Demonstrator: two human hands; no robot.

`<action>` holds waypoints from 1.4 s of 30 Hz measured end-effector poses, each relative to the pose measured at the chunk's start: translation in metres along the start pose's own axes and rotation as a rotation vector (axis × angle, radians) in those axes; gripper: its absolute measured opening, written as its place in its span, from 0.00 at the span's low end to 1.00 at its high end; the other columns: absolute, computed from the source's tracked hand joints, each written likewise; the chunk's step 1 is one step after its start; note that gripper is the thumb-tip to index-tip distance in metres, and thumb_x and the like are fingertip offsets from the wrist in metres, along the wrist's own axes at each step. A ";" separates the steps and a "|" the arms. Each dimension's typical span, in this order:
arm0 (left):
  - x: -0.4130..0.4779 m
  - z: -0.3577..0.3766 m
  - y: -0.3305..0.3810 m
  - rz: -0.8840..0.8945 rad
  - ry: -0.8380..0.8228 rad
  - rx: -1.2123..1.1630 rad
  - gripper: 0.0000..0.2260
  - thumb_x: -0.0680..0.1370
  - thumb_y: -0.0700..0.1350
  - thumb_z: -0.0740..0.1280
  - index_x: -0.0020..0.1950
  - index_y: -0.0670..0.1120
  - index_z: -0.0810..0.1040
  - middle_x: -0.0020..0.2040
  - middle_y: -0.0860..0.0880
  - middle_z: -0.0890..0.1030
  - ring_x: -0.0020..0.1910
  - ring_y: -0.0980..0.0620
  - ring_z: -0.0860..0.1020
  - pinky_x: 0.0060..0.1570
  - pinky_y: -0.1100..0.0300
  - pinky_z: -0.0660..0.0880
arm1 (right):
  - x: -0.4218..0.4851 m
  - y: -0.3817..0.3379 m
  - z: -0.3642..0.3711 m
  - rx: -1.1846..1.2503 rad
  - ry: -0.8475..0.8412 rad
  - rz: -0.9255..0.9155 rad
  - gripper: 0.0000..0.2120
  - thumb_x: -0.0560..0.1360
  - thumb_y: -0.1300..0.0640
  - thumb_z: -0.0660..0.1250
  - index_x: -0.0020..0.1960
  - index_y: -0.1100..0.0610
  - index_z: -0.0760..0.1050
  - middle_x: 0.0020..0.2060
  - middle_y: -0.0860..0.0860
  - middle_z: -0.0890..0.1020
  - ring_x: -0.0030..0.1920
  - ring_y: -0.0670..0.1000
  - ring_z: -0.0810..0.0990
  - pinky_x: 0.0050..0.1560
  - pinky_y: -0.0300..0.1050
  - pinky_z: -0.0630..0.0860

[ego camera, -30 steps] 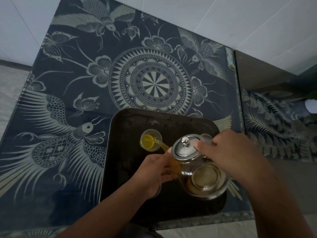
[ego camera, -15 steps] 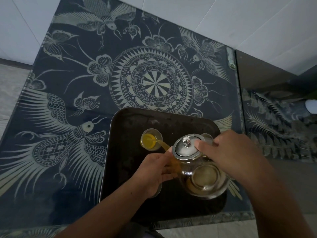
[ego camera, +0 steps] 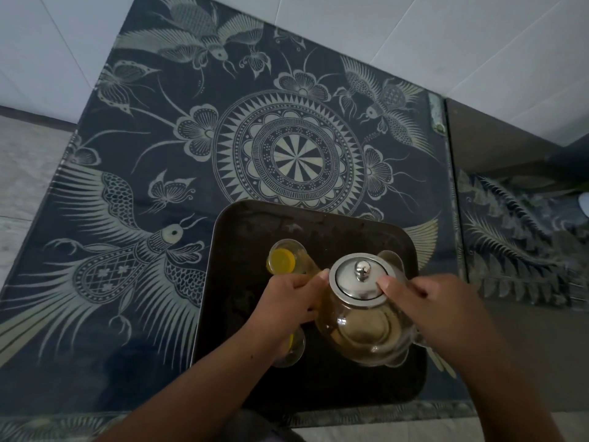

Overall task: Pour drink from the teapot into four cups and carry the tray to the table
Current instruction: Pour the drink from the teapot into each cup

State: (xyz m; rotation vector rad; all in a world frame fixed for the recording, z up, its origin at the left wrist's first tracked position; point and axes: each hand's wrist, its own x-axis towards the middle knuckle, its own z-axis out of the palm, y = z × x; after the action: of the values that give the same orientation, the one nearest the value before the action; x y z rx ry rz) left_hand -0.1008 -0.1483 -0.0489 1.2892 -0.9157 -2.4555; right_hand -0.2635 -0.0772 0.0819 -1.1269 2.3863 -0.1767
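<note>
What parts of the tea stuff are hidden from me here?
Head view only:
- Teapot handle: covered by the right hand.
- Near-left cup: mostly under the left hand.
- Far-right cup: mostly behind the teapot lid.
- Fourth cup: not visible.

**Nothing to read here**

I can find no words, labels, brand marks or numbers anywhere in front of me. The dark glass worktop (ego camera: 159,129) carries only pale drawn ornament: birds, butterflies, flowers and a round medallion, none of it lettering. The steel lid (ego camera: 357,282) of the clear glass teapot (ego camera: 366,333) is plain, and the dark rounded tray (ego camera: 318,228) shows no print either.
</note>
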 end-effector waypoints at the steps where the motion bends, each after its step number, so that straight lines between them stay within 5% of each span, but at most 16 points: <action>1: 0.000 0.000 0.000 0.007 0.001 0.002 0.11 0.82 0.52 0.68 0.44 0.49 0.85 0.39 0.56 0.88 0.39 0.63 0.86 0.32 0.71 0.78 | -0.002 0.001 0.001 0.018 0.007 -0.002 0.31 0.71 0.36 0.66 0.29 0.65 0.74 0.24 0.59 0.77 0.23 0.54 0.74 0.29 0.49 0.71; 9: -0.007 0.004 0.006 0.105 0.073 0.161 0.18 0.80 0.56 0.69 0.55 0.41 0.85 0.49 0.44 0.88 0.46 0.56 0.87 0.42 0.63 0.82 | -0.009 0.008 0.002 0.093 0.055 0.005 0.31 0.69 0.36 0.66 0.29 0.66 0.73 0.24 0.60 0.76 0.26 0.58 0.78 0.33 0.58 0.78; 13: -0.011 0.005 0.015 0.149 0.092 0.212 0.23 0.80 0.56 0.69 0.59 0.35 0.82 0.55 0.37 0.85 0.52 0.45 0.86 0.56 0.49 0.83 | -0.012 0.010 0.002 0.138 0.082 -0.014 0.34 0.68 0.33 0.65 0.29 0.67 0.73 0.25 0.61 0.76 0.29 0.62 0.78 0.32 0.61 0.78; 17: -0.013 0.004 0.020 0.160 0.101 0.240 0.25 0.80 0.56 0.69 0.60 0.34 0.81 0.56 0.34 0.84 0.58 0.38 0.83 0.59 0.44 0.82 | -0.011 0.010 0.004 0.214 0.084 0.008 0.33 0.69 0.35 0.68 0.30 0.66 0.71 0.25 0.63 0.74 0.31 0.67 0.77 0.31 0.64 0.78; 22: -0.012 0.002 0.020 0.167 0.069 0.237 0.15 0.81 0.56 0.69 0.53 0.45 0.85 0.48 0.47 0.89 0.48 0.53 0.87 0.44 0.63 0.83 | -0.012 0.011 0.004 0.205 0.104 -0.017 0.33 0.69 0.35 0.67 0.30 0.66 0.70 0.25 0.63 0.74 0.27 0.64 0.76 0.30 0.60 0.77; 24: -0.012 0.001 0.021 0.171 0.064 0.238 0.15 0.81 0.56 0.69 0.53 0.45 0.85 0.48 0.47 0.89 0.48 0.54 0.87 0.44 0.63 0.83 | -0.012 0.013 0.004 0.206 0.114 -0.034 0.33 0.70 0.36 0.67 0.30 0.67 0.70 0.25 0.63 0.74 0.27 0.63 0.75 0.30 0.58 0.76; 28: -0.015 0.005 0.024 0.191 0.045 0.193 0.13 0.82 0.53 0.68 0.51 0.44 0.85 0.47 0.46 0.89 0.44 0.56 0.87 0.39 0.68 0.80 | -0.014 0.015 0.003 0.175 0.158 -0.094 0.32 0.71 0.37 0.66 0.29 0.67 0.69 0.22 0.60 0.71 0.22 0.48 0.67 0.26 0.46 0.66; 32: -0.024 0.008 0.027 0.236 0.079 0.227 0.17 0.82 0.53 0.68 0.56 0.39 0.85 0.49 0.41 0.88 0.49 0.49 0.88 0.41 0.66 0.81 | -0.020 0.018 0.002 0.171 0.201 -0.138 0.31 0.73 0.38 0.67 0.27 0.64 0.68 0.20 0.55 0.68 0.21 0.46 0.65 0.24 0.38 0.62; 38: -0.053 0.011 0.026 0.311 0.169 0.233 0.11 0.80 0.54 0.69 0.49 0.48 0.86 0.45 0.46 0.89 0.45 0.53 0.88 0.39 0.65 0.82 | -0.033 0.020 0.004 0.228 0.199 -0.228 0.31 0.72 0.35 0.64 0.28 0.62 0.69 0.20 0.49 0.68 0.21 0.46 0.65 0.24 0.41 0.63; 42: -0.078 0.005 0.022 0.346 0.246 0.267 0.15 0.80 0.57 0.68 0.54 0.47 0.86 0.46 0.48 0.90 0.47 0.54 0.88 0.42 0.62 0.82 | -0.047 0.012 0.007 0.273 0.223 -0.330 0.29 0.73 0.35 0.65 0.24 0.56 0.65 0.18 0.47 0.64 0.20 0.45 0.62 0.22 0.38 0.62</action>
State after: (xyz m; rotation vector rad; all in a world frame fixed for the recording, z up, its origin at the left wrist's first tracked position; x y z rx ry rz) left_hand -0.0608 -0.1282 0.0184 1.3430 -1.3036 -1.9153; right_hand -0.2435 -0.0337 0.0898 -1.4169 2.2516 -0.7515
